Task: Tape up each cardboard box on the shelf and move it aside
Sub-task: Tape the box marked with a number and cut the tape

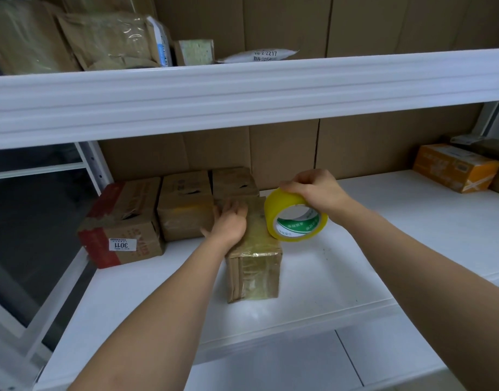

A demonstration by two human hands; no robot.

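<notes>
**Flat palm on the taped box, tape roll gripped beside it**

At the centre of the frame the left hand (228,221) is lying flat on top of the taped cardboard box (255,263), its fingers straight and close together, pointing toward the back of the shelf. Just to the right, the right hand (313,190) is curling its fingers over the top of a yellow tape roll (295,218) and gripping it; the roll is standing on edge, touching the box's upper right side, with its green-and-white core facing the camera.

The box itself is sitting on the white shelf board (341,272) at mid-frame, wrapped in glossy tape on its top and front face. Behind and to its left, three more cardboard boxes are standing in a row: a red-edged box (121,224) bearing a label reading 3011, a middle brown box (185,207) and a rear brown box (234,182). An orange box (454,167) is sitting at the right edge of the frame on the same board.

Brown cardboard sheets (355,148) are lining the back of the shelf. Across the upper part of the frame a white upper shelf (242,94) is carrying padded parcels (107,40) and a white mailer (259,56).
</notes>
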